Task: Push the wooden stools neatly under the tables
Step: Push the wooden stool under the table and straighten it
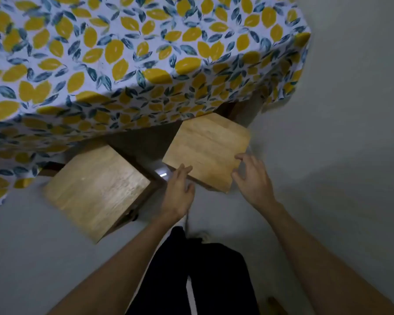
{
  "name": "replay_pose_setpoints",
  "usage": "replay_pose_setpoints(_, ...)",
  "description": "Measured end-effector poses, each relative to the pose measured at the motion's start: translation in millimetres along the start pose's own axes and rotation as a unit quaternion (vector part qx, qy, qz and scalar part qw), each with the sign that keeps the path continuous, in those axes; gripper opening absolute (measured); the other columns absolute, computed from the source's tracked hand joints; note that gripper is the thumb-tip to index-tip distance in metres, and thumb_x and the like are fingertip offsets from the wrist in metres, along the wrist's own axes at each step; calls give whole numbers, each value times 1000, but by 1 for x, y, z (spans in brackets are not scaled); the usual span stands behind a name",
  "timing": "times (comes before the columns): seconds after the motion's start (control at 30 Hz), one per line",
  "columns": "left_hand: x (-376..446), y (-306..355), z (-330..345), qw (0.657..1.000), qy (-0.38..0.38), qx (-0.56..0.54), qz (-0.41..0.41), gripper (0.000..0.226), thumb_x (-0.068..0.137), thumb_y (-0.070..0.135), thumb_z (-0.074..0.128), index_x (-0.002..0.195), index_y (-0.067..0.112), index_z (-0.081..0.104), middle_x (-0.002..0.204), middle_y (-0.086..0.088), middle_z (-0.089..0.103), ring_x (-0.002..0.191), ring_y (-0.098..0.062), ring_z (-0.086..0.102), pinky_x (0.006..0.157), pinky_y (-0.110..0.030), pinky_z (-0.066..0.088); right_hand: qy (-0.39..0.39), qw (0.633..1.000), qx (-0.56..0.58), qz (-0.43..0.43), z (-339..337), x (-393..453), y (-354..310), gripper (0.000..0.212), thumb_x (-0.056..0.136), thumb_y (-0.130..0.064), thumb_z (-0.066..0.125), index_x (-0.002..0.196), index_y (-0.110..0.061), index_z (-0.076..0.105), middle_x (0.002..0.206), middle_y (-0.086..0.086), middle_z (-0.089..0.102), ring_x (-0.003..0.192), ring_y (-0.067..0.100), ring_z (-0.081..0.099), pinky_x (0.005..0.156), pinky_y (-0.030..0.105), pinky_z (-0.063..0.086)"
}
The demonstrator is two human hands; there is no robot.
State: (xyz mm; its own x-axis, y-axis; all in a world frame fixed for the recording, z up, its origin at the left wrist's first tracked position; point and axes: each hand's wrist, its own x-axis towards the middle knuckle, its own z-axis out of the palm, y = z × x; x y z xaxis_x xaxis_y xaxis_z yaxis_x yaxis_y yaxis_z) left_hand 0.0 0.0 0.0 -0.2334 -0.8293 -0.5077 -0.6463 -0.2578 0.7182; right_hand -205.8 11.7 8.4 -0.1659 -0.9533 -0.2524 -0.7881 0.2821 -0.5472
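Two square wooden stools stand at the near edge of a table draped in a lemon-print cloth [146,53]. The right stool [207,147] has its far corner tucked under the hanging cloth. My left hand [179,193] rests its fingertips on that stool's near-left edge, fingers straight. My right hand [251,178] hovers at its near-right corner, fingers spread and curled, touching the edge lightly or just above it. The left stool [96,189] sits mostly outside the table, only its far corner under the cloth, with no hand on it.
Grey floor [328,178] spreads to the right and in front. My dark trousers [203,273] and a shoe show below the hands. A dark table leg [234,112] stands behind the right stool. The cloth hangs low at the left.
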Motion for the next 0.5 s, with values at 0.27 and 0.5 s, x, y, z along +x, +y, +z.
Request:
replay_pose_setpoints(0.27,81,-74,105,999,-3,28,-29,58,96,4,40,148,18,20,161,-3,0,148,-19,3,116,-31,21,-94,986,-62,-120,96,50,121,50,76,-14,71,122,-8,55,127,10,55,115,30,49,89,38,45)
replay_pose_setpoints(0.5,130,-121,184,966,50,252,25,91,82,-18,36,149,23,-9,156,-10,-24,139,-27,-31,115,-52,-8,-109,959,-147,-218,155,79,205,82,74,-56,60,140,-11,45,153,12,35,144,32,25,116,50,20)
